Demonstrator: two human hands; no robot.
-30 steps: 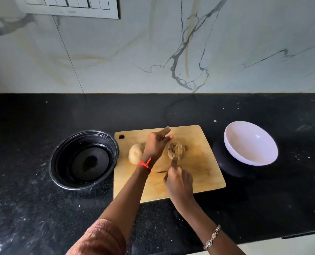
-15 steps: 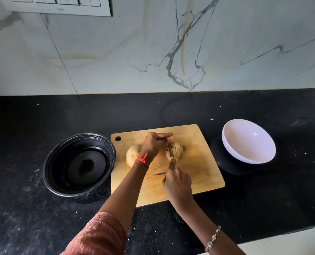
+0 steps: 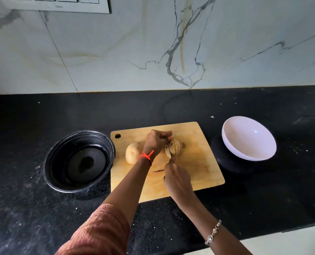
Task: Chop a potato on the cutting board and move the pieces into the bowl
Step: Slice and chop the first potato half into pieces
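Note:
A wooden cutting board (image 3: 199, 166) lies on the black counter. On it sits a potato half (image 3: 177, 147) cut into several slices that still stand together. My left hand (image 3: 155, 141), fingers curled, holds the slices' left side. My right hand (image 3: 178, 180) grips a knife (image 3: 171, 153) whose blade stands in the sliced half at its left end; the handle is hidden in my fist. The other potato half (image 3: 132, 153) lies uncut to the left, partly behind my left wrist. A white bowl (image 3: 248, 138) sits tilted to the right of the board.
A black bowl (image 3: 79, 161) stands just left of the board, touching its edge. The white bowl rests on a black round base (image 3: 224, 161). A marble wall rises behind the counter, and the counter's front edge runs at the lower right.
My left hand's fingers have curled from stretched out into a fist against the sliced half. The knife has shifted left along the slices. The camera has tilted slightly.

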